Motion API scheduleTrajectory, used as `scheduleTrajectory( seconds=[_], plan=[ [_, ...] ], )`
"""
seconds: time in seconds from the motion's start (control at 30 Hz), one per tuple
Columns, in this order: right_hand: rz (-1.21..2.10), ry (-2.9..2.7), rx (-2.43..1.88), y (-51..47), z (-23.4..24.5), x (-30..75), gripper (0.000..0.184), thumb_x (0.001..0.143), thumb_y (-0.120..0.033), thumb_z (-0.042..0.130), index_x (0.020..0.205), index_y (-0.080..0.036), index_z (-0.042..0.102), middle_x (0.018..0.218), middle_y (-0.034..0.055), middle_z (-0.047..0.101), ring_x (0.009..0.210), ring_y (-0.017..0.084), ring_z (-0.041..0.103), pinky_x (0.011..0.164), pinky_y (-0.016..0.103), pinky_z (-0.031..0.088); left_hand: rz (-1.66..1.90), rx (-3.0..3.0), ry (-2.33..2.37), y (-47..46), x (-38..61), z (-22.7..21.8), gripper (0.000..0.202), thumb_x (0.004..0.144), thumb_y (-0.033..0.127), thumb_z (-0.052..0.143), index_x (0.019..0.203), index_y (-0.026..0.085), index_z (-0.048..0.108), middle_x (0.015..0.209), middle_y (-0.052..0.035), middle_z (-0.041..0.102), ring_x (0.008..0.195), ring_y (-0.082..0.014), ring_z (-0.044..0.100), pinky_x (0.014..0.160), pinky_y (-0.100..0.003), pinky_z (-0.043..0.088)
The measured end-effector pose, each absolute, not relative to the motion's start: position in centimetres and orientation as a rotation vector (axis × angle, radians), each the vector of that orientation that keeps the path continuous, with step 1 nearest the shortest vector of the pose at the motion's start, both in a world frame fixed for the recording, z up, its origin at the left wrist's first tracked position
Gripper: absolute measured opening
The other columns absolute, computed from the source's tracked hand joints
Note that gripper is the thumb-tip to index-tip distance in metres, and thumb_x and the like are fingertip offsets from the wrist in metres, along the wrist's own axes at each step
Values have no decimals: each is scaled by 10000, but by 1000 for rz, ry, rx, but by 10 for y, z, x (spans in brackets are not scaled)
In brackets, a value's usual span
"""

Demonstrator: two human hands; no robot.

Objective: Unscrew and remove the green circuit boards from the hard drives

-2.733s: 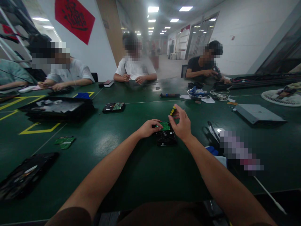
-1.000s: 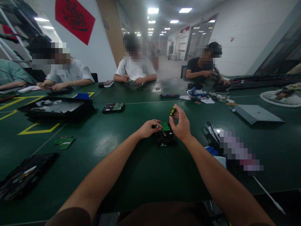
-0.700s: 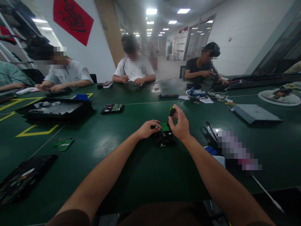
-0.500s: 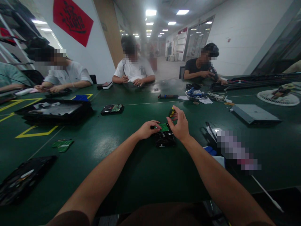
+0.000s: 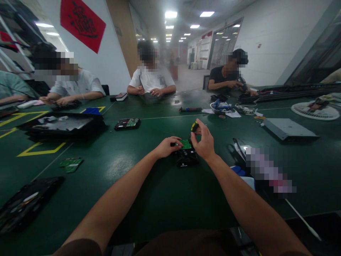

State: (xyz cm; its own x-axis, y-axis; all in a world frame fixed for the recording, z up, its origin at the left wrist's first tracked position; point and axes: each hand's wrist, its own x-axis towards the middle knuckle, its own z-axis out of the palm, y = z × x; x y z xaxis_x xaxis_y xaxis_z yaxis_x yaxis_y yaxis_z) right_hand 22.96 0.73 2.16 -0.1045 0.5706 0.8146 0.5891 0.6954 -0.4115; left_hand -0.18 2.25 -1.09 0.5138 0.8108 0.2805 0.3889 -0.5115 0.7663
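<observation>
On the table in front of me lies a black hard drive (image 5: 186,158) with a green circuit board (image 5: 186,144) on its far part. My left hand (image 5: 167,147) grips the drive's left side, its fingers resting over the edge of the board. In my right hand (image 5: 204,142), a screwdriver (image 5: 195,126) with a yellow and black handle is held nearly upright between thumb and fingers. Its lower end comes down at the right side of the board; the tip is too small to make out.
Another hard drive (image 5: 127,123) lies beyond my left hand, near a black tray (image 5: 61,124). Loose green boards (image 5: 71,164) and a black casing (image 5: 26,202) are at left. A grey metal box (image 5: 290,128) and a white fan grille (image 5: 314,111) stand at right. Several people sit across the table.
The screwdriver handle has turned and tilted slightly in my right hand, whose fingers have shifted a little. My left hand and the hard drive have stayed in place.
</observation>
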Motion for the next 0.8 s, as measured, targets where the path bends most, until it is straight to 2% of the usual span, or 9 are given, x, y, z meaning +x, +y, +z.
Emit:
scheduleTrajectory(
  seconds=[0.17,0.37,0.53,0.67,0.8],
  plan=[
    [-22,-1747,-942,7,21,230,610,956,-304,610,1523,-301,384,1207,106,618,928,240,680,815,464,658,850,2117,975,22,-2,-10,147,887,262,729,1012,223,794,1326,-97,661,1257,-250,614,1137,-469,420],
    [-16,-1760,-926,8,19,230,648,963,-273,579,1561,-286,330,1325,128,607,990,264,692,873,500,645,855,2111,969,21,-1,-10,142,894,251,720,1010,214,792,1324,-106,660,1262,-250,608,1140,-474,414],
    [-4,-1749,-941,8,20,230,620,953,-305,607,1530,-313,379,1258,109,622,945,253,689,825,487,655,849,2110,978,21,-1,-9,141,889,259,729,1008,221,794,1328,-99,660,1265,-255,606,1153,-482,404],
    [-13,-1759,-923,6,22,229,625,966,-266,570,1551,-286,352,1342,128,595,992,254,686,864,476,645,861,2104,974,20,-1,-9,139,891,261,728,1003,217,797,1326,-103,662,1274,-257,600,1152,-475,405],
    [-6,-1746,-939,7,22,229,606,958,-292,597,1526,-277,387,1251,116,618,946,241,682,819,453,653,864,2109,981,20,-1,-9,141,895,270,726,1004,213,795,1334,-105,656,1261,-250,607,1145,-462,410]
  ],
)
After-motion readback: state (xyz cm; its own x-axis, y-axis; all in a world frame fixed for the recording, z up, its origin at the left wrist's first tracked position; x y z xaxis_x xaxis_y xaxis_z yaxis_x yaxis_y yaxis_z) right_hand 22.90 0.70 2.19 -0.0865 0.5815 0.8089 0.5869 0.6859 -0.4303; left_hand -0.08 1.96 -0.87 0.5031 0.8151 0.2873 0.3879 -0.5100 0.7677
